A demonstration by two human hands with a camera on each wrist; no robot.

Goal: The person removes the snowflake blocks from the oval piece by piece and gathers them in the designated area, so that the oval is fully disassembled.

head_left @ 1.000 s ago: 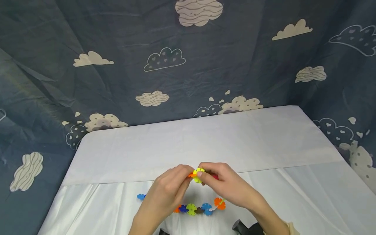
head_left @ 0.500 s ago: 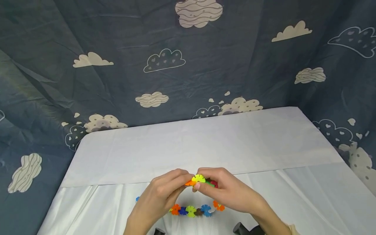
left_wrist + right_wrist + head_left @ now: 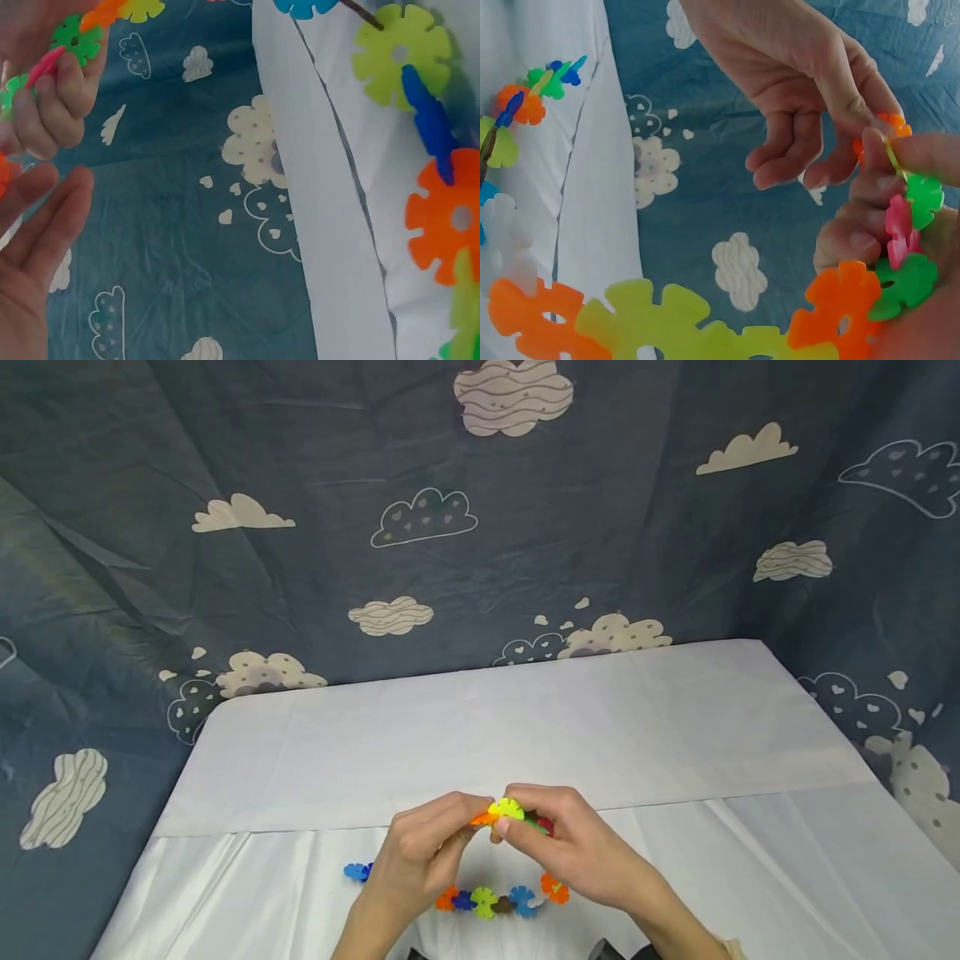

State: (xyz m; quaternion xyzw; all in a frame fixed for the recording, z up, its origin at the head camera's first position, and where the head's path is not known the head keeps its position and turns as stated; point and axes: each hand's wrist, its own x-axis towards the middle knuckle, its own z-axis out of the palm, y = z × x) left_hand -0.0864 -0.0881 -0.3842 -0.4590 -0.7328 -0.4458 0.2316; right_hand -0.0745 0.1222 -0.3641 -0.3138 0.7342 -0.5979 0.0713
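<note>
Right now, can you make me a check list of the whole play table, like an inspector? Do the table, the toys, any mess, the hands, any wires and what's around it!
Surface: white cloth, creased on the near side.
Job's things: chain of flower pieces, many colours; part lies on the cloth, part is held up.
Clutter: dark things at the bottom edge, cut off; cannot tell what they are.
Left hand: pinches an orange piece.
Right hand: pinches the yellow piece next to it.
Cables: nothing seen.
Surroundings: dark curtain with pale clouds, behind and at both sides.
</note>
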